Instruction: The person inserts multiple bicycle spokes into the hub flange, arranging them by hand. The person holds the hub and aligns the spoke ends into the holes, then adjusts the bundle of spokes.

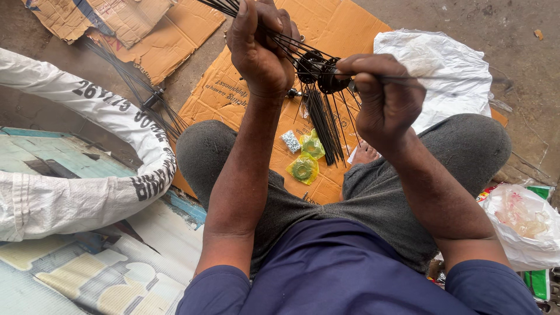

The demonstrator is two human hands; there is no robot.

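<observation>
Black wheel hub (319, 71) with two round flanges hangs in the air between the two hands, above the middle of the flattened cardboard sheet (233, 87) on the ground. Thin black spokes (324, 125) run through it, too many and too fine to count; one bunch hangs down toward the cardboard's near edge, another fans up past the top of the view. The left hand (259, 49) has its fingers curled tight around a bundle of those spokes. The right hand (385, 99) pinches a single spoke (455, 77) between thumb and forefinger, the spoke lying level and reaching right over a white plastic sheet (443, 64).

On the cardboard below lie two small yellow-green packets (304, 168), each seemingly holding a ring-shaped part, and one small silvery packet (290, 140). A second spoked hub (153, 100) lies by the cardboard's far left edge. A printed white sack (70, 192) sits at left, one clear plastic bag (525, 224) at right.
</observation>
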